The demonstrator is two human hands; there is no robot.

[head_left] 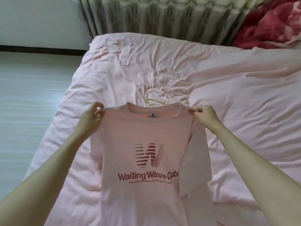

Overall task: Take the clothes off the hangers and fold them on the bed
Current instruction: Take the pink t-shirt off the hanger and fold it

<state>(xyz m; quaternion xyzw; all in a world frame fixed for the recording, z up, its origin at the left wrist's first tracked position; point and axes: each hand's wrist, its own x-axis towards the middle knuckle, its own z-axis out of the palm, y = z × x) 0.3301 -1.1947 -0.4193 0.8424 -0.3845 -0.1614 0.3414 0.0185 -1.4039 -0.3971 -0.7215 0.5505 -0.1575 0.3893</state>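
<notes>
Pale pink printed cotton T-shirt (146,160) is pinched at both shoulders by left hand (92,118) and right hand (206,115), held spread for laying flat on pink-sheeted bed (236,98).

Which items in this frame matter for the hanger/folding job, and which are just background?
Job:
pink T-shirt, gripped at the shoulders by left hand and right hand
hangers on the bed
bed

Background:
red blanket
curtain
floor
</notes>
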